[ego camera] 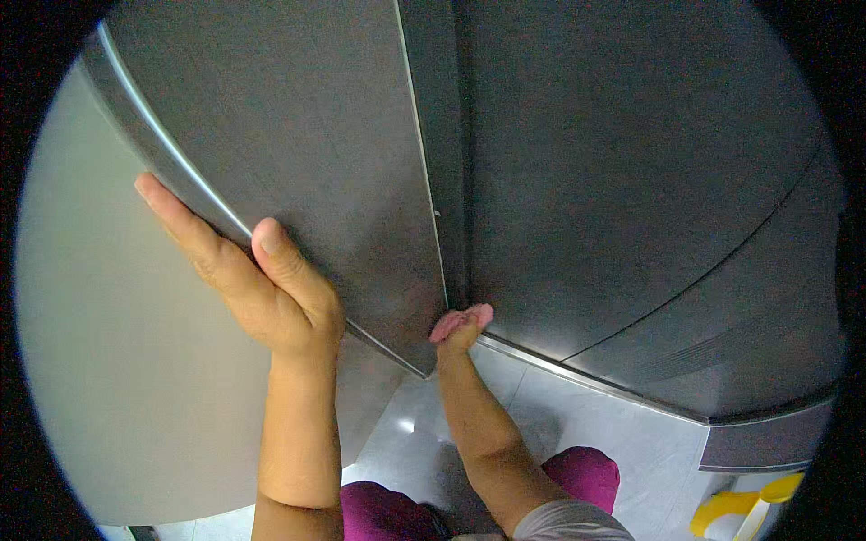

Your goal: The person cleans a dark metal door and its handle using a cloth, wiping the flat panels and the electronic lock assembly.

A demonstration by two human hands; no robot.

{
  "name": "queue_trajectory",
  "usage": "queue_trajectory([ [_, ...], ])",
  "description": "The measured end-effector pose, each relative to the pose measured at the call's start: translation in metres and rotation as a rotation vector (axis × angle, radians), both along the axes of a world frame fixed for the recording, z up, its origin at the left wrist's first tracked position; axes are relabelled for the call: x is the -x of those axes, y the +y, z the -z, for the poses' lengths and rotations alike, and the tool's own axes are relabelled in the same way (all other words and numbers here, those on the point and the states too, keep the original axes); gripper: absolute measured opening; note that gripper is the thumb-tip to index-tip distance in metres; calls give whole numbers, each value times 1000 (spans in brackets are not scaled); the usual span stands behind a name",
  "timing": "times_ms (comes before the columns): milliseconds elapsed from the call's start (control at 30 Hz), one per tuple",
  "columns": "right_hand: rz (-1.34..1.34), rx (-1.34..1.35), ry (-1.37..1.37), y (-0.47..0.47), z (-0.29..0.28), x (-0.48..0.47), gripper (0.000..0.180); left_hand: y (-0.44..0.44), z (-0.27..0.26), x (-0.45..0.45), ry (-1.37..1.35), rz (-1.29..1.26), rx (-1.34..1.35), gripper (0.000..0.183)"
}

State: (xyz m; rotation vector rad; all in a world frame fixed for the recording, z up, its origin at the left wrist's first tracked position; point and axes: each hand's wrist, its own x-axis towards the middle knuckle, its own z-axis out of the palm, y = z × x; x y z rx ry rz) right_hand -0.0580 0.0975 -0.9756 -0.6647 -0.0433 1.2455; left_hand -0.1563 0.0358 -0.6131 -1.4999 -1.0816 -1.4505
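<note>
My left hand (270,284) grips the edge of an open grey door panel (325,135), its thumb on the dark face and its fingers along the outer side. A bright metal strip (179,159) runs along that edge. Low down, where the panel meets the dark frame (453,169), my right hand (462,336) holds a pink cloth (460,321) against the surface. The cloth covers most of its fingers.
A dark grey panel (643,169) stands on the right, with a metal strip (588,379) along its foot. Below is a grey tiled floor (629,443). A yellow and white object (727,510) lies at the lower right.
</note>
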Motion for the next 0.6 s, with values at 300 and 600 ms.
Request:
queue_trajectory([
  [300, -449, 380, 558, 51, 165, -48, 44, 4, -3, 1, -1, 25, 7, 58],
  [600, -466, 228, 191, 20, -44, -16, 36, 4, 6, 8, -22, 20, 19, 61],
])
